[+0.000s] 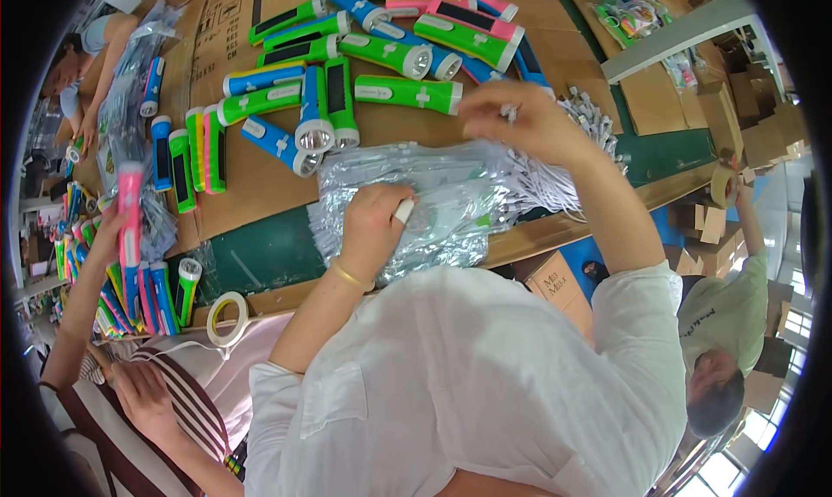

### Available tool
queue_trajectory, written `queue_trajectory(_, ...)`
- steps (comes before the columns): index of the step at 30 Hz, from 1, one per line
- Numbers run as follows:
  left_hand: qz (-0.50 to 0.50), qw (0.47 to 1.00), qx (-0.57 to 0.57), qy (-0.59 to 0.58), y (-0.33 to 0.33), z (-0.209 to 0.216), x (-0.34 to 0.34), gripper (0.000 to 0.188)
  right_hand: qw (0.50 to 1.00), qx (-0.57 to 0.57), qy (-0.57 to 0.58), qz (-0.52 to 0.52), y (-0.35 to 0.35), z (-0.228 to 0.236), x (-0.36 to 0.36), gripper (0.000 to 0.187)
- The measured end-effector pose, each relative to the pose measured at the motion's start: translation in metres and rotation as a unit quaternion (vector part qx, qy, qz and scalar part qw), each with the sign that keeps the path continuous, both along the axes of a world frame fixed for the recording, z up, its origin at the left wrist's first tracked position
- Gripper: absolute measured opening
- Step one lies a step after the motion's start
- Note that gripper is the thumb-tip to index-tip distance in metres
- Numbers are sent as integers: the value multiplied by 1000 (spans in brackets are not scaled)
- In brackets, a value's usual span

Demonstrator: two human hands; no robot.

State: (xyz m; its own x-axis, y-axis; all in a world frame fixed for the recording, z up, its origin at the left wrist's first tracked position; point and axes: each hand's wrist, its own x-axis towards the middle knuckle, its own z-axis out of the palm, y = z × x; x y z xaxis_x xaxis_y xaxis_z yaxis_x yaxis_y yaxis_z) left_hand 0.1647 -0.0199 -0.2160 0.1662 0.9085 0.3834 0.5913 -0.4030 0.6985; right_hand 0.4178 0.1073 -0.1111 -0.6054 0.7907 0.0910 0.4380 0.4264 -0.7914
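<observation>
On a stack of clear plastic bags (451,215), my left hand (371,228) is closed, with a small white plug-like piece (404,209) showing at its thumb. Farther right, my right hand (533,124) is raised with curled fingers beside a pile of white cables (550,185). Something small and greyish (510,112) shows at its fingertips, too blurred to name. Just left of those fingers lies a green flashlight (407,94). Several more blue, green, pink and yellow flashlights (468,42) are spread behind the bags.
Cardboard (217,90) covers part of the green tabletop (260,254). At left, a co-worker's hand holds a pink flashlight (129,211) above other flashlights, near a tape roll (228,318). More bags (130,98) lie at far left. Another person (724,324) is at right by boxes.
</observation>
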Motion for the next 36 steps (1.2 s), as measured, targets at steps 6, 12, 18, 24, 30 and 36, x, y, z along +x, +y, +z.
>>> queue_trajectory(6,5,997,-54,-46,0,15,-1,14,980,165,-58,99,-58,-59,-42,16)
queue_trajectory(12,28,995,-59,-70,-20,16,-29,15,985,148,-57,67,-58,-64,-26,14)
queue_trajectory(18,35,991,-89,-91,-23,25,-21,20,973,189,39,123,-76,-67,-61,39)
queue_trajectory(24,38,981,-138,-131,-31,26,-27,19,976,134,39,166,-70,-71,-60,40)
queue_trajectory(30,-41,995,-56,-71,-29,28,-28,26,982,88,59,157,-72,-73,-57,23)
queue_trajectory(36,-50,996,-68,1,-32,27,-39,30,974,88,-142,153,-54,-67,-1,17)
